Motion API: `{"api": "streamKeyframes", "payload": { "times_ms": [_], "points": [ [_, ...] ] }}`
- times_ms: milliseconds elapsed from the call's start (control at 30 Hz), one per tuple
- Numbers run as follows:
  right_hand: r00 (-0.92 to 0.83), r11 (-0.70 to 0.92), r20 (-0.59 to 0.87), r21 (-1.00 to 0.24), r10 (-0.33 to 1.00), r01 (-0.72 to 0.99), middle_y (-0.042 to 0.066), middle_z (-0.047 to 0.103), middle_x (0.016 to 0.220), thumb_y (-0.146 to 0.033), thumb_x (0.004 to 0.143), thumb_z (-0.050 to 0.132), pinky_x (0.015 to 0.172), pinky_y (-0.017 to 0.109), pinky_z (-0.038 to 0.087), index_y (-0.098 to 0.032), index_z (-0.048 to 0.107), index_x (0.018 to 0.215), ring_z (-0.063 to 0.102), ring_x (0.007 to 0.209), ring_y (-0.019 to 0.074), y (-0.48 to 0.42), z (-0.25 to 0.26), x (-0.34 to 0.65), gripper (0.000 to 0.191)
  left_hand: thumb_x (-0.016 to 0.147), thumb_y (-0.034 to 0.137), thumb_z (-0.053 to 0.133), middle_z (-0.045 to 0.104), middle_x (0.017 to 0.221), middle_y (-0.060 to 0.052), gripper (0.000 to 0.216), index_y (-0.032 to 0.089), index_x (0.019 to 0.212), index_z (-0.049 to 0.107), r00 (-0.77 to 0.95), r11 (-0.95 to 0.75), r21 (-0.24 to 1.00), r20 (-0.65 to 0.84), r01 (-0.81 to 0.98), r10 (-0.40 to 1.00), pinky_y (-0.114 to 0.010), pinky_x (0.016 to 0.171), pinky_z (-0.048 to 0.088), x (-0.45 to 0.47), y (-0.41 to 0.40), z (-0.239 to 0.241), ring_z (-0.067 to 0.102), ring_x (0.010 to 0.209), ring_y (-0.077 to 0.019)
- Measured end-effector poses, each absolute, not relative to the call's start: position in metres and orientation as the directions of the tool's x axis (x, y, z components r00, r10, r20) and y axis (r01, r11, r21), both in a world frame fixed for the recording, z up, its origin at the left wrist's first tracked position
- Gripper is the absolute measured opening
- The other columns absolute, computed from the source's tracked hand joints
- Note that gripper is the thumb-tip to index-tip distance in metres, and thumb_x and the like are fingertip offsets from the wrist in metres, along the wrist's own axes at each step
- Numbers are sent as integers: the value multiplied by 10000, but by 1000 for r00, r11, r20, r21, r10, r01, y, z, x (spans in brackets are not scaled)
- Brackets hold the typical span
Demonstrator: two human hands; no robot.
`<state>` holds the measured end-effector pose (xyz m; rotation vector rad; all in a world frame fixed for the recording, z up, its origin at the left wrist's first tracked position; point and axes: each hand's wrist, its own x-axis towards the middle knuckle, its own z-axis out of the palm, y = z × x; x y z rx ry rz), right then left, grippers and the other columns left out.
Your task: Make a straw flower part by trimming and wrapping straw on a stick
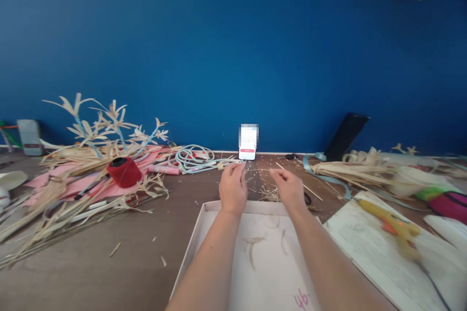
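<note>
A thin pale strip (258, 170), like straw or dried leaf, spans the gap between my two hands above the far edge of a white box lid (233, 272). One end is pinched in the fingertips of my left hand (234, 188). The other end sits between thumb and forefinger of my right hand (289, 188). Inside the shallow box, below my forearms, lie a few curled strips (251, 252). Short straw scraps (268, 193) are scattered on the brown table just beyond the box.
A lit phone (247, 143) leans on the blue wall. Leaf strips, straw flowers (116, 119), a red pincushion-like object (124, 172) and a coiled pale-blue cord (195, 158) lie left. At right, a yellow glue gun (392, 223) rests on papers (359, 233).
</note>
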<state>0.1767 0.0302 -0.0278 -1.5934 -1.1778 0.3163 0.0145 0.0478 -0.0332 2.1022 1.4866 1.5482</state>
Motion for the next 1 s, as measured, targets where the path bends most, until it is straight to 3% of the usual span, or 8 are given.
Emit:
{"api": "streamKeyframes", "payload": {
  "times_ms": [133,267,400,500,600,733,1000],
  "points": [
    [352,153,403,-812,845,563,29,633,600,-489,739,533,549,269,402,-156,691,783,539,561,172,27,-26,162,372,849,226,438,548,1168,-50,318,248,1146,550,126,-585,545,658,601,743,-263,842,432,21,43,-32,512,1039,-154],
    [259,209,411,-800,874,563,33,644,635,-488,767,510,564,269,423,-164,694,809,563,585,176,24,-26,155,376,847,236,450,626,965,-39,232,231,999,626,190,-563,557,586,610,787,-251,774,443,21,46,-35,559,893,-144],
    [335,207,411,-839,848,504,64,661,828,-475,820,433,526,272,454,-186,607,1112,563,518,144,24,-26,156,446,845,216,450,634,863,-26,200,215,897,643,147,-537,581,583,612,799,-250,740,431,20,49,-37,555,840,-142],
    [447,239,548,-779,707,579,128,574,1072,-440,838,424,600,303,488,-195,494,1248,573,613,144,23,-21,159,483,841,208,452,631,861,-28,192,207,891,638,89,-511,605,588,611,804,-254,750,426,19,50,-37,549,852,-145],
    [440,282,679,-682,588,675,127,540,1054,-393,852,427,685,319,486,-192,532,1199,553,772,175,19,-14,161,415,842,208,450,626,859,-29,193,210,894,636,63,-503,612,596,610,800,-256,756,423,19,50,-38,543,861,-148],
    [298,381,737,-599,606,705,90,552,960,-323,854,452,716,298,473,-204,612,1065,538,847,182,14,-11,156,290,856,225,429,620,861,-33,210,211,899,634,77,-544,591,632,595,771,-259,770,421,19,49,-38,535,869,-146],
    [231,266,639,-583,733,768,48,562,943,-298,814,492,642,295,457,-274,615,1076,530,645,144,19,-22,152,290,845,185,448,617,876,-39,200,213,915,634,118,-607,578,664,545,739,-269,768,434,21,47,-35,542,870,-146]
  ]
}}
